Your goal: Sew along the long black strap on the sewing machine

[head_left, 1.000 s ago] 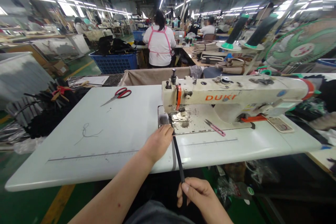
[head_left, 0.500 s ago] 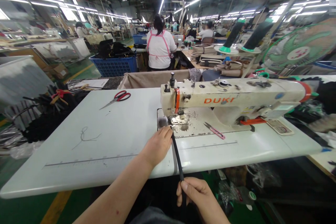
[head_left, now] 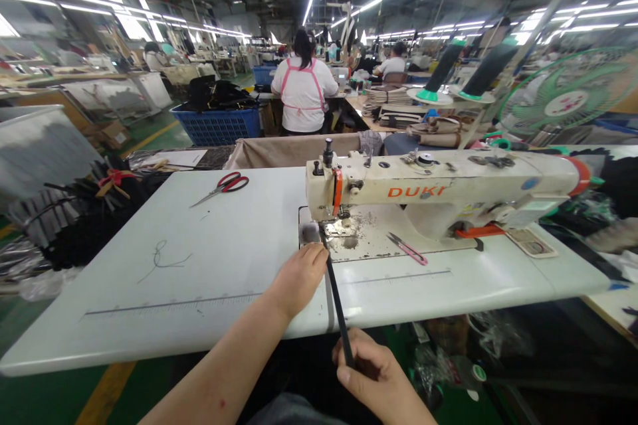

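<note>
Black strap [head_left: 337, 299] was noted stretched from the sewing machine [head_left: 438, 189] foot, centre frame, to lower centre. Left hand [head_left: 299, 275] stayed laid on its upper end; a pinch could not be told. Right hand [head_left: 371, 375] had been re-gripped, fingers clamped round the lower end. Strap judged taut.

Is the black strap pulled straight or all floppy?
Pulled straight. The black strap runs in one line from the sewing machine to the right hand, with the left hand against it.
</note>
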Tool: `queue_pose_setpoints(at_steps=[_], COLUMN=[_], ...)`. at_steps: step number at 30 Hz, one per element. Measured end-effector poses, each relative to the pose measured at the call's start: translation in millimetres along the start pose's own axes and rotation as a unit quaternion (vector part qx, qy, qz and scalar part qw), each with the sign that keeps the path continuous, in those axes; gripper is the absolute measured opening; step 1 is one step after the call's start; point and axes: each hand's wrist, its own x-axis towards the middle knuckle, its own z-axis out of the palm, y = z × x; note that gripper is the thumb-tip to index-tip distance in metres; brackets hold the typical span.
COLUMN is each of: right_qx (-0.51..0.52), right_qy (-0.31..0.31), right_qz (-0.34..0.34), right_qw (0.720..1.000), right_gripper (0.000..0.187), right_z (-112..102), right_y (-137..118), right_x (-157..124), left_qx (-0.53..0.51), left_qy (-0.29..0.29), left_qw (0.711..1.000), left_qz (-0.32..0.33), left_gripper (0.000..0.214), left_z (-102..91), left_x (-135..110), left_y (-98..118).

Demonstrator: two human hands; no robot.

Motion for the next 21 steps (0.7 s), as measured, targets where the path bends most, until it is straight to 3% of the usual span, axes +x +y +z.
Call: queue_pose_setpoints(at_steps=[4, 11, 21], right_qx=[-0.013, 0.047, 0.059], right_qy=[0.033, 0.02, 0.009], right_qz=[0.041, 0.099, 0.11], right_qw=[0.999, 0.994, 0.992], right_gripper=[0.042, 0.048, 0.047], right_z=[2, 6, 4], right_y=[-1, -10, -11], right_x=[5, 3, -9], left_qx=[-0.017, -0.022, -0.041], left_qy=[-0.002, -0.009, -0.014], left_qw=[1.0, 1.0, 0.999], left_qz=[-0.006, -0.014, -0.024], left_gripper=[0.022, 0.021, 0.02], left_z=[-2.3, -6.7, -7.6], left_x=[0, 2, 2], left_y=[0, 1, 2])
